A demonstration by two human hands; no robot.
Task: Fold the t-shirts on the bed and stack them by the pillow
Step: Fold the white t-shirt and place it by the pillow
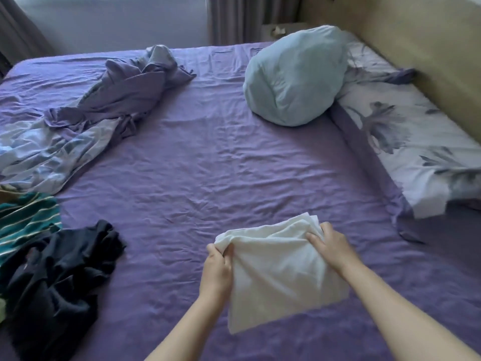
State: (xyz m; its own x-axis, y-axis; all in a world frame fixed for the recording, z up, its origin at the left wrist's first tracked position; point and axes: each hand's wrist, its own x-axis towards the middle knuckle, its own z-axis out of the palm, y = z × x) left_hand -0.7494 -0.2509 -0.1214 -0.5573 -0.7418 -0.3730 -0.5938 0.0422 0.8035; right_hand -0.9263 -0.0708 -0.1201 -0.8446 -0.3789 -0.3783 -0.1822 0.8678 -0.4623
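Crumpled duvet cover (86, 118), grey curtain (250, 19), beige headboard (421, 48)

On the wrinkled purple-sheeted bed (208, 157), the left hand (217, 272) and right hand (329, 247) each grip a far corner of a folded white cotton t-shirt (276, 277), with a crumpled dark navy t-shirt (57, 277) lying near the left edge and a rounded pale blue pillow (294, 76) well beyond.

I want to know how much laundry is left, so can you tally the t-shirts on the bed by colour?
White: 1, the white t-shirt, folded and gripped by the left hand and right hand
Dark navy: 1, the navy t-shirt, crumpled
Teal striped: 1, the striped t-shirt, unfolded
Total: 3
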